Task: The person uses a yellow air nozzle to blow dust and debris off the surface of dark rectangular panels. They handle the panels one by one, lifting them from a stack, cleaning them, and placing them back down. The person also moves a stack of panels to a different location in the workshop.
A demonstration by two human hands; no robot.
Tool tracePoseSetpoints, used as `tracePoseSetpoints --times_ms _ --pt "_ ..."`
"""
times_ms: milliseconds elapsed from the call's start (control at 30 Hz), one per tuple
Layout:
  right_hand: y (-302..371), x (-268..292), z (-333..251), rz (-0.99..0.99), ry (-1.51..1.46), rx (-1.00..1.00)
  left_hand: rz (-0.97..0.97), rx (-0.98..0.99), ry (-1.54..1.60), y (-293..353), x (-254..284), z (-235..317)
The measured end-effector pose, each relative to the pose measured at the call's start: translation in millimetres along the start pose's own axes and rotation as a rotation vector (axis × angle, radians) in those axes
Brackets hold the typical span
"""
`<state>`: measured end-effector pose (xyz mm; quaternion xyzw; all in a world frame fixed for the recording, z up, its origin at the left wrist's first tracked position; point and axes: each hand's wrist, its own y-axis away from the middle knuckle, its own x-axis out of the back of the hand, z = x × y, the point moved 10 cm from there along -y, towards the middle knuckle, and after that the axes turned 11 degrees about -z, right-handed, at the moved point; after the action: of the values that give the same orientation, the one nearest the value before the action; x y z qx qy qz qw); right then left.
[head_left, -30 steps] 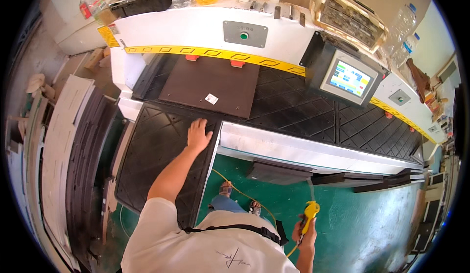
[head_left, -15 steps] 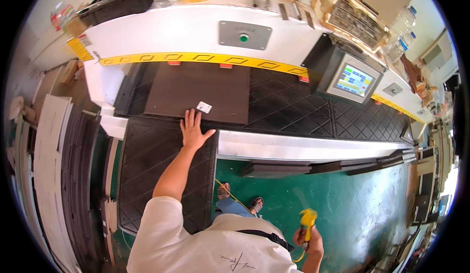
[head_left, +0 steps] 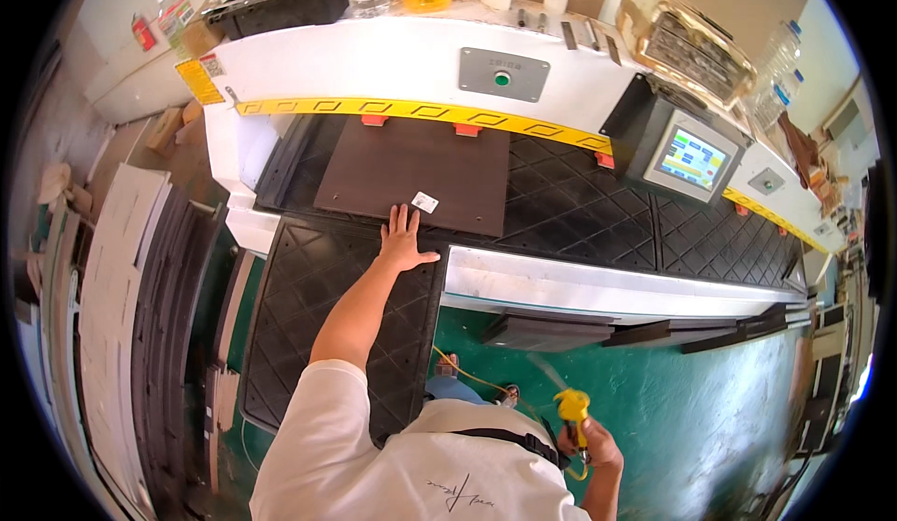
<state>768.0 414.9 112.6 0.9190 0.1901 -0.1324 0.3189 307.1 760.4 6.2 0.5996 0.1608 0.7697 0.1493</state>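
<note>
Black diamond-pattern machine bed [head_left: 598, 213] is carrying 1 dark brown flat board [head_left: 411, 171], sitting square against the yellow strip [head_left: 411, 110] at the back. 1 small white tag [head_left: 425, 202] is lying on the board's near edge. Black diamond-pattern mat [head_left: 318, 306] is hanging off the bed's front-left, touching the board's edge. Green floor [head_left: 691, 409] is lying below.

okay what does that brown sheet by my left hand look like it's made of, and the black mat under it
Brown sheet: probably thin fibreboard or leather board, matte and flat, with no shine. Black mat: likely rubber, dull, embossed with a raised diamond pattern. The left hand lies flat at the sheet's near edge.
</note>
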Motion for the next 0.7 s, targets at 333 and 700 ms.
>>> tracePoseSetpoints --times_ms 333,700 --pt "11 8 -3 0.077 0.027 0.064 -0.022 -0.011 -0.113 -7 9 6" --pt "56 28 15 0.091 0.074 -0.003 -0.08 0.124 -0.187 -11 9 5"
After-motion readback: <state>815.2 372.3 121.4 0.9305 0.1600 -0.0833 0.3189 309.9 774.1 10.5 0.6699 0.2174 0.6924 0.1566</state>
